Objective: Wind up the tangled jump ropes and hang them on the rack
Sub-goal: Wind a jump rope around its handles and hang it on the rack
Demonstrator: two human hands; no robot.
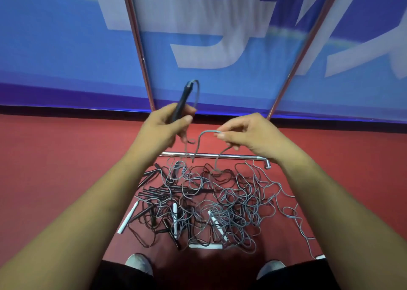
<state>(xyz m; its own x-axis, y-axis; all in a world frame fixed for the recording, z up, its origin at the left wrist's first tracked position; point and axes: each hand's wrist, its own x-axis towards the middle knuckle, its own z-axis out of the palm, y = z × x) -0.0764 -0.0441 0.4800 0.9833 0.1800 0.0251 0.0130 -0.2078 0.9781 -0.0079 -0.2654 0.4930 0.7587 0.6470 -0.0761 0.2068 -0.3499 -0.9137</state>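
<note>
Shoes [139, 264] show at the bottom edge, two pale toes below dark trouser legs, on a red floor [55, 157]. Just beyond them we see the ropes [231, 201] lying in one tangled heap on the floor: grey and dark cords looped over one another, white handles [128, 217] toward the near side and black handles [154, 190] bunched at the left. Above the heap our bare forearms reach forward. Our left hand [161, 124] is curled round a black handle [181, 102], thumb laid across it, the handle pointing up and away. A grey cord [197, 91] leaves its top, bends over in a tight arc and drops back past the hand. Our right hand [248, 135] pinches a grey strand [207, 132] between thumb and forefinger, the other fingers loosely curled. From the pinch it arches left, then falls toward the heap. We cannot tell whether both hands hold one rope. Behind the heap is the rack [231, 156], its chrome base bar flat on the floor. Two chrome poles [138, 45] rise further back and splay apart toward the top. Farthest off, a blue banner [55, 36] with large white characters fills the wall.
</note>
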